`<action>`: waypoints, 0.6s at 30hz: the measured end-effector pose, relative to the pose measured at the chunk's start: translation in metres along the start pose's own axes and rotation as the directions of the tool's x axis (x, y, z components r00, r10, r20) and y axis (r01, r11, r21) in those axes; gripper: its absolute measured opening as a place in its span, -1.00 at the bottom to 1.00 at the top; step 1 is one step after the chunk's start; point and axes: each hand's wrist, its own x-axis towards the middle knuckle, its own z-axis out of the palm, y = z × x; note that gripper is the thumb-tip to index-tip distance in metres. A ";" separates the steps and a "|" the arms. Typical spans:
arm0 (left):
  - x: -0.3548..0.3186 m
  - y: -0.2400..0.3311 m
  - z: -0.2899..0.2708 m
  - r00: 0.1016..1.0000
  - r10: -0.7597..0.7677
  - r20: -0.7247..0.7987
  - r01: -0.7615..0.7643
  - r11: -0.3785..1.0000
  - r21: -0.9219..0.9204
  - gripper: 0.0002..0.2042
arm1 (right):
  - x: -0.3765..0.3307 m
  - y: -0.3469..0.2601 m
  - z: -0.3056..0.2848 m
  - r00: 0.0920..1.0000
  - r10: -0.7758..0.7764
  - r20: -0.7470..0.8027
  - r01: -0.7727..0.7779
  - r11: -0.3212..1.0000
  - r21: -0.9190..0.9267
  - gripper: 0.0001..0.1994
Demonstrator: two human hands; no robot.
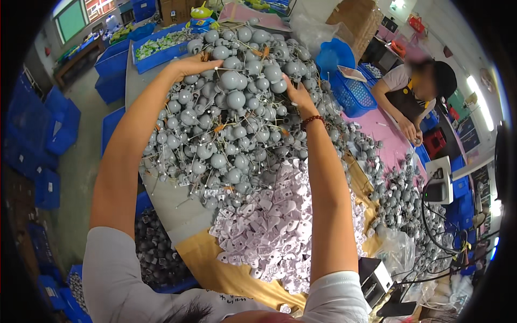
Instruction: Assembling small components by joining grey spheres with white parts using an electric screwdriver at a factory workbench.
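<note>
A big heap of glossy grey ball-shaped parts (235,100) with thin stalks covers the far part of the table. My left hand (195,64) reaches into its far left side, thumb stretched along the balls and the other fingers partly hidden. From the right, my right hand (299,96), with a dark red bead bracelet (312,121) at the wrist, presses on the same clump. The clump between both hands stands up from the heap. Nearer me, a pile of small pale lilac-white plastic pieces (269,229) lies beneath my right forearm.
A blue tray of green-and-white parts (161,48) and a small green-and-blue toy figure (202,19) stand at the far left. A blue basket (353,97) sits right of the heap. Across the table, a co-worker (412,99) handles a small part. Smaller grey parts (401,204) spread right.
</note>
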 end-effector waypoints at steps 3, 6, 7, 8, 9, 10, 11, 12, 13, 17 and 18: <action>-0.011 -0.007 0.004 0.996 0.090 0.026 -0.091 0.995 0.038 0.11 | -0.027 -0.007 -0.004 0.992 -0.026 0.127 0.015 0.996 0.091 0.15; -0.006 -0.016 -0.002 0.995 0.060 0.084 -0.061 0.998 0.009 0.16 | -0.048 -0.031 -0.013 0.963 -0.032 0.267 -0.029 0.975 0.218 0.11; -0.019 0.009 -0.004 0.986 0.044 0.160 -0.045 0.999 0.001 0.14 | -0.041 -0.026 -0.017 0.965 0.011 0.263 -0.077 0.968 0.241 0.10; -0.010 0.011 -0.001 0.978 0.072 0.197 -0.058 0.996 -0.074 0.13 | -0.029 -0.016 -0.015 0.967 0.008 0.256 -0.081 0.957 0.277 0.09; -0.005 0.010 -0.003 0.971 0.089 0.222 -0.058 0.988 -0.141 0.13 | -0.016 -0.009 -0.008 0.966 -0.005 0.259 -0.082 0.944 0.320 0.09; -0.006 0.013 -0.002 0.962 0.103 0.255 -0.049 0.977 -0.207 0.12 | -0.008 -0.004 -0.001 0.965 -0.008 0.264 -0.091 0.928 0.362 0.09; -0.007 0.017 0.000 0.992 -0.025 0.126 0.039 0.994 -0.104 0.12 | -0.003 0.002 0.002 0.973 0.038 0.226 -0.115 0.934 0.339 0.09; -0.007 0.011 0.002 0.996 0.001 0.086 0.006 0.997 -0.080 0.11 | -0.001 0.008 0.004 0.967 0.041 0.252 -0.127 0.934 0.333 0.09; -0.005 0.002 0.005 0.999 0.031 0.043 -0.028 0.998 -0.058 0.10 | 0.001 0.011 0.006 0.960 0.041 0.278 -0.134 0.937 0.324 0.09; -0.035 0.034 0.015 0.990 0.040 0.138 -0.034 0.998 -0.046 0.08 | -0.017 0.018 -0.003 0.922 -0.025 0.386 -0.106 0.944 0.313 -0.04; -0.036 0.036 0.017 0.989 0.012 0.150 -0.008 0.999 -0.033 0.06 | -0.023 0.014 -0.006 0.910 -0.067 0.409 -0.073 0.946 0.317 -0.09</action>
